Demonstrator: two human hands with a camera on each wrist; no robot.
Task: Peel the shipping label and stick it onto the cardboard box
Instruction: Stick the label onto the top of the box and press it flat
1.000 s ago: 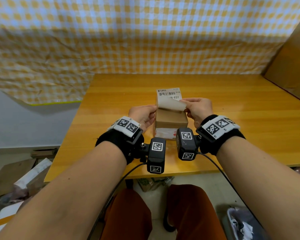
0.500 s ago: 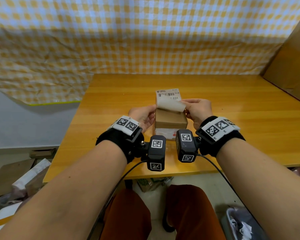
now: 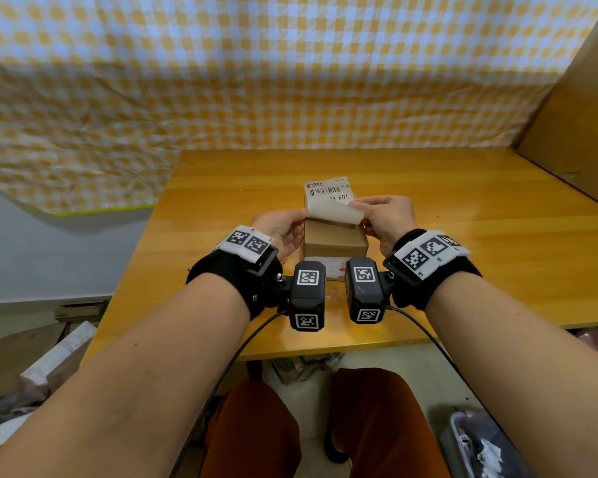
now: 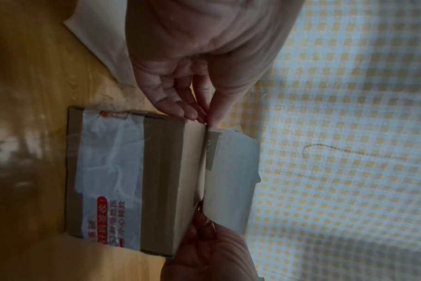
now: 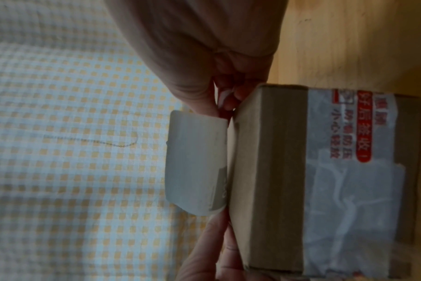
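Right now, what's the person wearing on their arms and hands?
Both forearms are bare, with no sleeves or gloves. Each wrist carries a black strap topped by a white band printed with black square tag markers. A boxy black camera module with white square tags hangs from each strap, and a thin black cable runs back from each. The left hand and right hand are bare, with no rings visible.

Both forearms extended from lower corners of head view toward frame centre, wrists banded. Left hand [image 3: 283, 231] left of centre, fingers [image 4: 180, 108] extended together, thumb pinching the shipping label [image 3: 332, 208] at its left edge. Right hand [image 3: 385, 219] right of centre, fingers curled, thumb pinching the label's right edge.
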